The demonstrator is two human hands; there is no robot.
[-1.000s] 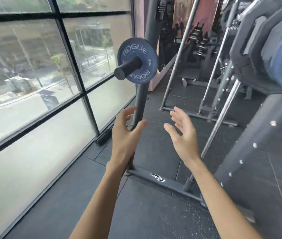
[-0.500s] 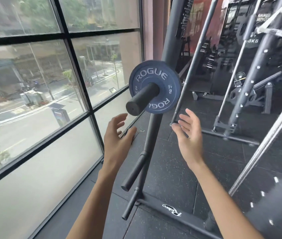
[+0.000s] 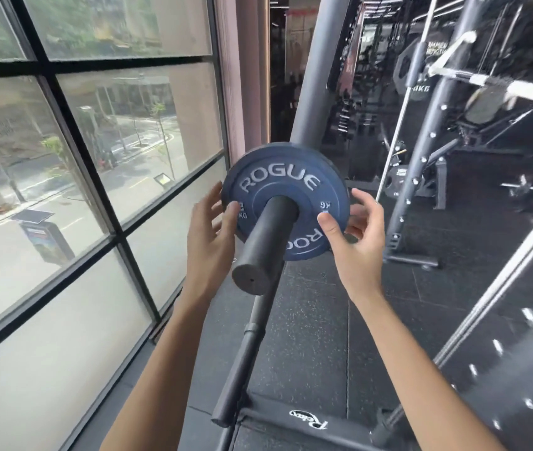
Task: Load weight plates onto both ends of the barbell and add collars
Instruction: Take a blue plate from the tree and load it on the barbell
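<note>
The round blue rubber-coated weight plate marked ROGUE (image 3: 286, 200) sits on a black cylindrical storage peg (image 3: 263, 242) of the plate tree, not yet on any barbell. My left hand (image 3: 208, 229) is at the plate's 9 o'clock edge, thumb on the face, fingers spread and only partly closed around the rim. My right hand (image 3: 354, 229) is at 4 o'clock, thumb pressed on the face, fingers curled behind; I judge neither grip fully closed yet. Procedure: close both hands on opposite edges, keep the plate square to the peg, and draw it straight along the peg toward me to prevent binding.
</note>
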